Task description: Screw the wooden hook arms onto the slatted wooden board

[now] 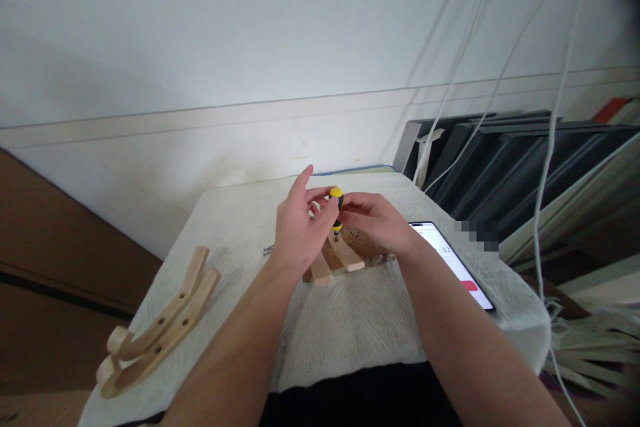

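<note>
While both your forearms reach forward from the near edge and converge over the table (350, 327), your hands meet at an upright screwdriver (341, 203) with a yellow-and-black handle. Your left hand (300, 223) comes in with its back toward you, the thumb laid along the front of the handle and a finger bent toward the yellow cap, so the handle is pinched there; another finger juts up and away, off the tool. Your right hand (377, 219) reaches in from the other side, wrist bent inward and fingers curled, their tips at the handle's right side; you cannot tell from this view whether they grip it or only steady it.

The screwdriver's lower end points down at the nearer part of a pale wooden piece (350, 256) on a brown board (376, 251), just below your hands. A second pale wooden piece (321, 271) lies beside it, partly hidden by your left hand. Screws (268, 251) lie just left of that hand, two curved wooden hooks (195, 305) rest farther left, and a phone (453, 260) lies by your right forearm.
</note>
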Motion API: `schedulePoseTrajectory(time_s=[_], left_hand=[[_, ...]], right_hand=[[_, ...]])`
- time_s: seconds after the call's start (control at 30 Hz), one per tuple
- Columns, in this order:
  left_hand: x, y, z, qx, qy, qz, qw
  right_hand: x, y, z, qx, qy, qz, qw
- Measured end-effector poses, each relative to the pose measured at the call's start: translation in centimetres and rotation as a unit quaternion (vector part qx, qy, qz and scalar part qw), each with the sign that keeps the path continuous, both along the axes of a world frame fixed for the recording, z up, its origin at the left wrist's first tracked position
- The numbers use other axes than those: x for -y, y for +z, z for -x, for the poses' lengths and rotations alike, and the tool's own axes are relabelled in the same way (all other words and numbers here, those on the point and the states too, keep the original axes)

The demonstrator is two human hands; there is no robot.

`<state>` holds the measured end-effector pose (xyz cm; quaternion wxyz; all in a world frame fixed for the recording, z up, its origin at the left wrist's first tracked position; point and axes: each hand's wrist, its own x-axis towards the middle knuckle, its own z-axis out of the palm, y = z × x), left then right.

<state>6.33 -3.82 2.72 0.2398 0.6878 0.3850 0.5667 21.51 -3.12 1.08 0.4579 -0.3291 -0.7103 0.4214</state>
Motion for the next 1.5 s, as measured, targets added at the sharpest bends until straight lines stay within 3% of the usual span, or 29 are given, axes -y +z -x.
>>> schedulePoseTrajectory(time_s=[0.17, 0.37, 0.57, 0.77, 0.97, 1.1, 1.3, 1.5], left_hand=[[-0.3, -0.1, 0.2, -0.063, 0.029, -0.047, 0.996], [-0.5, -0.2, 0.3, -0.057, 0.002, -0.045, 0.997], [-0.4, 0.2, 0.2, -0.052, 0.032, -0.041, 0.997], [-0.2, 0.0, 0.2, -0.028, -0.012, 0.002, 1.000], [-0.2, 0.0, 0.0, 0.010, -0.008, 0.046, 0.999], [-0.3, -0.1, 0.1, -0.012, -0.010, 0.026, 1.000], [0.3, 0.2, -0.3, -0.076, -0.044, -0.016, 0.996], [0.4, 0.3, -0.1, -0.063, 0.004, -0.015, 0.998]], right_hand=[[-0.5, -0.7, 0.1, 0.006, -0.085, -0.003, 0.996], [-0.2, -0.3, 0.2, -0.019, 0.003, 0.007, 1.000], [-0.2, -0.4, 0.3, 0.036, -0.086, 0.004, 0.996], [0.0, -0.2, 0.4, -0.023, 0.000, 0.014, 1.000], [-0.3, -0.5, 0.4, 0.035, -0.098, -0.010, 0.994], [-0.3, -0.5, 0.4, 0.068, -0.067, -0.025, 0.995], [0.0, -0.4, 0.5, 0.116, -0.101, -0.032, 0.988], [0.0, 0.1, -0.5, 0.022, -0.037, 0.005, 0.999]])
